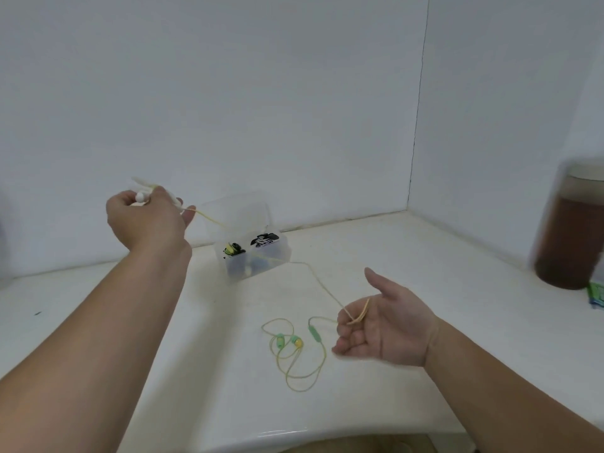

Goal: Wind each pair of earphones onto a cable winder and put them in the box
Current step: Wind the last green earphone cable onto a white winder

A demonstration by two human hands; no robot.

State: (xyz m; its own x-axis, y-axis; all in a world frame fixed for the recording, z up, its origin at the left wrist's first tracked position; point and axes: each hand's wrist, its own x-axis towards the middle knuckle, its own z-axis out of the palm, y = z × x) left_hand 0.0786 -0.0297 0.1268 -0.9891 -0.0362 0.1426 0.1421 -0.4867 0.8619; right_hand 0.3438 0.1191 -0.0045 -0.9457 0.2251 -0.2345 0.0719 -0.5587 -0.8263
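My left hand (147,217) is raised at the left and grips a white cable winder (143,194). A yellow-green earphone cable (322,286) runs from the winder past the box down to my right hand (385,325), palm up, whose curled fingers hold a loop of it. The two green and yellow earbuds (287,342) and the green inline remote (314,333) lie in loose coils on the white counter (408,256). The clear plastic box (251,253) stands open behind them, with wound earphones in its compartments.
A large jar of brown liquid (568,230) stands at the right edge, blurred, with a small green and white packet (596,297) beside it. White walls meet in a corner at the back right. The counter's front edge curves just below my arms.
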